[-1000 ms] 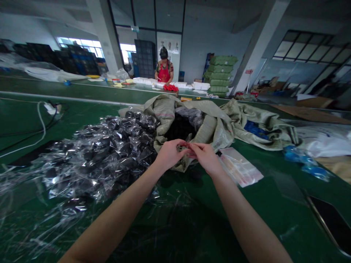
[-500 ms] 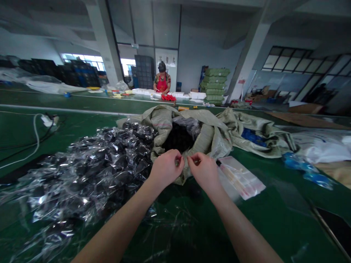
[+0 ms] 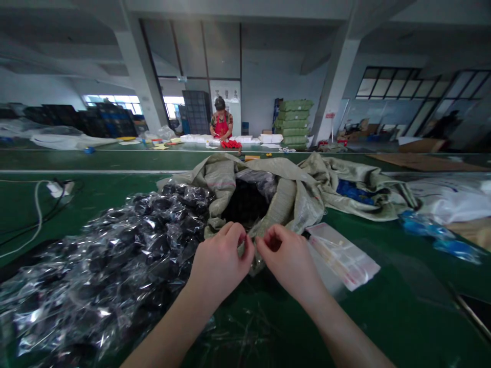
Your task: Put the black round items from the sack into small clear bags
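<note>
My left hand and my right hand are close together in front of an open woven sack. Fingers and thumb are pinched on each side. Whatever lies between the fingertips is too small or too clear to make out. Inside the sack's mouth are dark pieces, their shape lost in shadow. To the left spreads a big heap of dark rounded pieces in clear plastic wrappers. Right of my right hand is a stack of clear plastic bags with a pinkish edge.
A second woven sack holding blue pieces lies at the right, near blue wrapped pieces. A white cable runs along the left. Across the green table, a person in a red apron works.
The view has tilted and come slightly closer, so the hands look larger and lower. Both hands remain pinched, fingertips a little nearer each other.
</note>
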Demonstrator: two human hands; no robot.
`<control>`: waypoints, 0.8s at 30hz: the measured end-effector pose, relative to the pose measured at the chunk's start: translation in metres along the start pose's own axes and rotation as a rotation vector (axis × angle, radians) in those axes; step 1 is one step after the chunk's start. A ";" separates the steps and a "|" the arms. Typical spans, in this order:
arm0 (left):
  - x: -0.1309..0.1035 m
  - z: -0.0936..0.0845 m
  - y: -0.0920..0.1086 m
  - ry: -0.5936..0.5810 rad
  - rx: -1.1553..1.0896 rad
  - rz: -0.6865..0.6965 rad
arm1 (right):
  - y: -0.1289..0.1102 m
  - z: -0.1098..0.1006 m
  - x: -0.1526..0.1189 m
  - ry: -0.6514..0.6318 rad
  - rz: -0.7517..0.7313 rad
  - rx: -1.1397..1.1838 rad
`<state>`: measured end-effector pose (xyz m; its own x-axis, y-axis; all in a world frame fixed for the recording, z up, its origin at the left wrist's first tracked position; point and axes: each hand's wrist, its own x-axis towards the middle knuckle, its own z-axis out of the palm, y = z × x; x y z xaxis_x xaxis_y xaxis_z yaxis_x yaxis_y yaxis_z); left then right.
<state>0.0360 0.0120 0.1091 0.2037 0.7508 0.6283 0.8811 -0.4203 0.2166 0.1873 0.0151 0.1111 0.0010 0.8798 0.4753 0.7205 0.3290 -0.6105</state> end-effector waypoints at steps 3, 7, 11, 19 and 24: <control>-0.001 -0.004 0.002 0.005 -0.051 0.012 | -0.003 -0.003 -0.002 0.006 -0.012 0.068; -0.002 -0.012 0.002 0.043 -0.057 0.018 | -0.004 -0.006 -0.004 0.022 -0.053 0.067; -0.003 -0.018 0.003 0.083 -0.006 0.023 | -0.007 -0.008 -0.007 0.021 -0.080 0.042; -0.005 -0.025 0.004 0.105 0.012 0.045 | -0.010 -0.012 -0.010 -0.029 -0.095 0.023; -0.007 -0.033 0.007 0.116 -0.015 0.043 | -0.013 -0.012 -0.017 -0.039 -0.121 0.032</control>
<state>0.0265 -0.0126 0.1310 0.1893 0.6684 0.7193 0.8660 -0.4589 0.1985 0.1865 -0.0084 0.1185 -0.1125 0.8454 0.5221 0.6913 0.4440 -0.5701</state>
